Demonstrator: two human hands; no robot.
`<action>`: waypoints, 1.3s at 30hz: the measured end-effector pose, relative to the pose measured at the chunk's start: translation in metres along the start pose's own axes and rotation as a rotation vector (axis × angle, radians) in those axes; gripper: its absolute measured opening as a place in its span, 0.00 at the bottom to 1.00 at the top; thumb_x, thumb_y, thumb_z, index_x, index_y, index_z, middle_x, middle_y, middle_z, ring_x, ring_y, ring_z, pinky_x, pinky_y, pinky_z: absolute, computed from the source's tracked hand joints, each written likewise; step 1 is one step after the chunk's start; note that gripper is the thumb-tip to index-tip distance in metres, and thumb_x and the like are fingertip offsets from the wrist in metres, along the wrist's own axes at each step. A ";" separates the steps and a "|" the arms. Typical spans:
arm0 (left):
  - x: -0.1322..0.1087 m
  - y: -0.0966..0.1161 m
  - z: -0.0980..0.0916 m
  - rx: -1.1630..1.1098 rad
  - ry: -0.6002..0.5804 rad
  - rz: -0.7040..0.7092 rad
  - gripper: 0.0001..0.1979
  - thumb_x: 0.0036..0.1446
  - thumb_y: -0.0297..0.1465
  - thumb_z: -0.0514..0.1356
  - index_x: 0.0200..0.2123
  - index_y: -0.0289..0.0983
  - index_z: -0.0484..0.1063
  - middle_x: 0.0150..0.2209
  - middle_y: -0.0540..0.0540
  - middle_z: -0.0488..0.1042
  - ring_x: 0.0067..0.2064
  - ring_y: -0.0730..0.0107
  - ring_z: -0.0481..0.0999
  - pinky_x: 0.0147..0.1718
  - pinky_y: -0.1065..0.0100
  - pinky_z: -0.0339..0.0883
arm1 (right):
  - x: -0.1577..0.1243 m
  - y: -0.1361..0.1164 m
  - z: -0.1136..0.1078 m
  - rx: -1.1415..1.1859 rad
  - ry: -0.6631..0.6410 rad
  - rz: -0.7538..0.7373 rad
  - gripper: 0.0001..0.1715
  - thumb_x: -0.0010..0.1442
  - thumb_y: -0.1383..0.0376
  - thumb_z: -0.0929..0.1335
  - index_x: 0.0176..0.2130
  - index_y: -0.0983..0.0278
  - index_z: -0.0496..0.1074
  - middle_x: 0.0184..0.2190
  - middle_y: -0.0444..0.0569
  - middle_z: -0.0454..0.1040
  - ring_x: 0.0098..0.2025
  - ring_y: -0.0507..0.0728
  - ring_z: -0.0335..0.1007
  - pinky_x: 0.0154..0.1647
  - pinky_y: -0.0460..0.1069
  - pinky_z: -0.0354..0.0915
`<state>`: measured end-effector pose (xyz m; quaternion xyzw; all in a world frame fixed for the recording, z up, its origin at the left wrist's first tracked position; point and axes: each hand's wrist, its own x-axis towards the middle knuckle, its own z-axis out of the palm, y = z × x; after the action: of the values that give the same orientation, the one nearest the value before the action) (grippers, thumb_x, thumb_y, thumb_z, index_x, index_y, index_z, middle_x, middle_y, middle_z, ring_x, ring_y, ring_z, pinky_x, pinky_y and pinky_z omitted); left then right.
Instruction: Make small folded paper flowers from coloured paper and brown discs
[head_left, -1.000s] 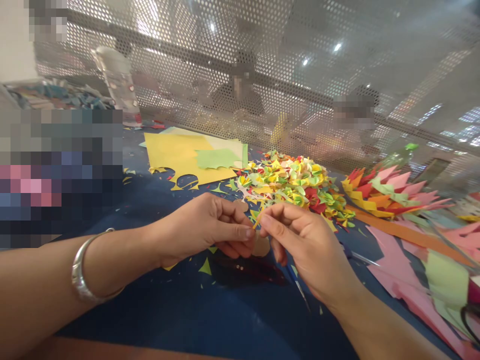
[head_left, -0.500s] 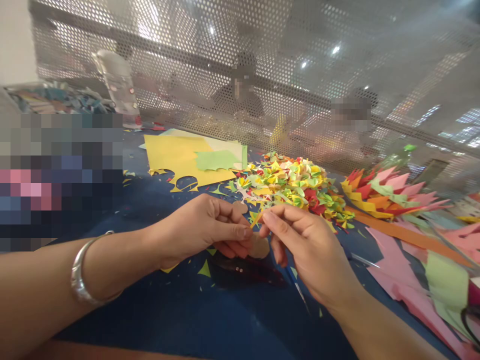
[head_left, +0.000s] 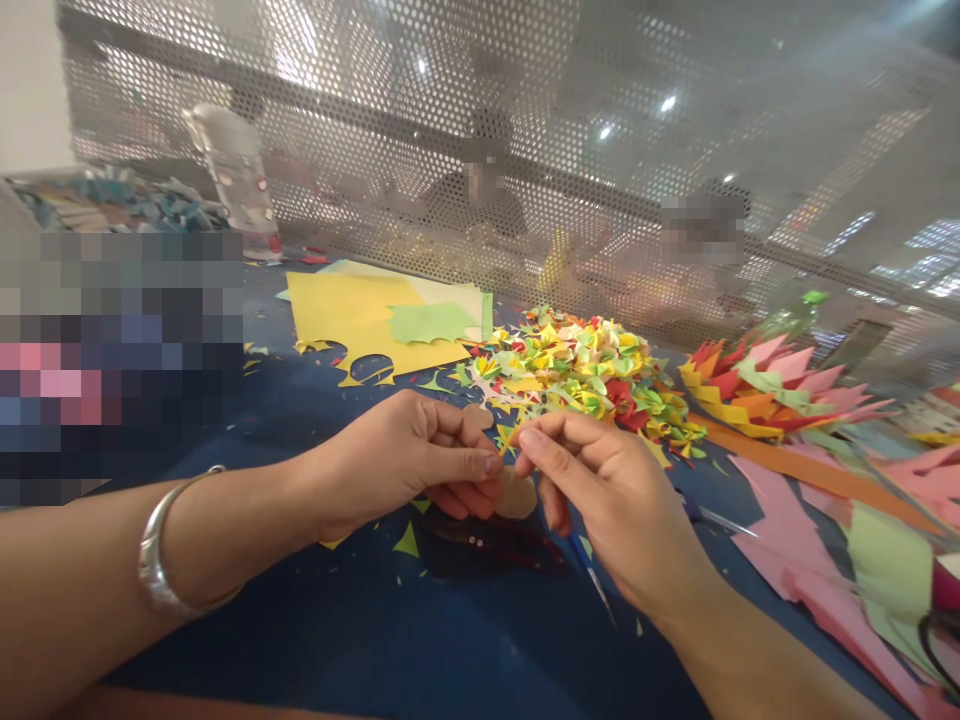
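Over the middle of the dark blue table, my left hand (head_left: 442, 455) and my right hand (head_left: 592, 465) nearly meet. Each has thumb and fingers pinched together. A tiny yellow paper piece (head_left: 511, 442) sits between their fingertips, largely covered by them. Just behind the fingers is a round tan disc (head_left: 517, 497), partly hidden by my left hand. A second tan disc (head_left: 478, 415) lies beyond my left knuckles. Under my hands rests a dark, glossy object (head_left: 480, 541) whose kind I cannot make out. Beside my right hand is a thin blue pointed tool (head_left: 596, 580).
A heap of folded coloured paper bits (head_left: 585, 365) lies ahead, beside yellow sheets (head_left: 337, 310) with round cut-outs. At right are pointed paper pieces (head_left: 780, 380) and pink strips (head_left: 787, 560). A bottle (head_left: 240, 180) stands back left, before a perforated panel (head_left: 360, 130).
My hands stay almost in place. The right fingertips have shifted slightly left, and less of the yellow paper piece shows between them.
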<state>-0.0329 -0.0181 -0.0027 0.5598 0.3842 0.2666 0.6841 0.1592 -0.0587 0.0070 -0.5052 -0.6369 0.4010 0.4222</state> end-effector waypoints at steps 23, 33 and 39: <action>-0.001 -0.001 0.003 0.092 -0.022 0.032 0.11 0.50 0.37 0.70 0.29 0.34 0.77 0.28 0.47 0.81 0.29 0.70 0.81 0.29 0.75 0.74 | 0.002 0.001 -0.001 -0.066 0.005 0.005 0.15 0.63 0.54 0.70 0.33 0.64 0.74 0.17 0.38 0.68 0.16 0.46 0.61 0.17 0.42 0.59; -0.008 0.005 -0.003 0.278 -0.115 0.103 0.11 0.54 0.38 0.67 0.29 0.36 0.73 0.26 0.50 0.77 0.28 0.72 0.76 0.28 0.73 0.69 | 0.000 -0.001 -0.002 -0.037 0.028 -0.006 0.15 0.62 0.56 0.70 0.31 0.64 0.74 0.15 0.38 0.67 0.16 0.46 0.61 0.17 0.41 0.59; -0.004 0.002 0.006 0.101 0.076 0.352 0.17 0.52 0.31 0.69 0.36 0.39 0.62 0.33 0.50 0.76 0.35 0.71 0.75 0.34 0.70 0.68 | 0.000 -0.002 -0.001 -0.022 -0.010 0.006 0.14 0.62 0.56 0.70 0.31 0.64 0.74 0.18 0.39 0.69 0.16 0.46 0.62 0.16 0.41 0.60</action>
<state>-0.0297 -0.0245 0.0004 0.6415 0.3189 0.3835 0.5829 0.1599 -0.0591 0.0093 -0.5098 -0.6419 0.3978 0.4121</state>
